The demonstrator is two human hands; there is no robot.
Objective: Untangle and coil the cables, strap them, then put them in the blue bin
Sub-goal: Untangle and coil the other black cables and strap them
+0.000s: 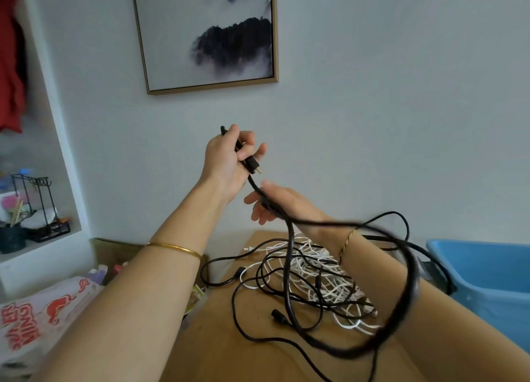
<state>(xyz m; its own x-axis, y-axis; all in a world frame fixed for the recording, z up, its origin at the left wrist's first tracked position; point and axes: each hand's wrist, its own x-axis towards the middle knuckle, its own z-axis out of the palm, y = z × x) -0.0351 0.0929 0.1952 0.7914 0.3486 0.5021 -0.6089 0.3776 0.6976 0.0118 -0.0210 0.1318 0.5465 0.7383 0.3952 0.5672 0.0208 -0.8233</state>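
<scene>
My left hand (226,163) is raised in front of the wall and grips the plug end of a thick black cable (407,284), its gold-tipped connector (255,166) sticking out below the fingers. The cable runs down across my right hand (275,203), whose fingers curl loosely around it, then swings in a wide blurred loop around my right forearm. Below, a tangle of black and white cables (312,278) lies on the wooden table (223,338). The blue bin (487,278) stands at the right edge of the table.
A framed picture (209,34) hangs on the wall ahead. At left, a white shelf niche holds a black wire rack (37,206) and a dark cup. A printed plastic bag (37,321) and a cardboard box (114,249) sit left of the table.
</scene>
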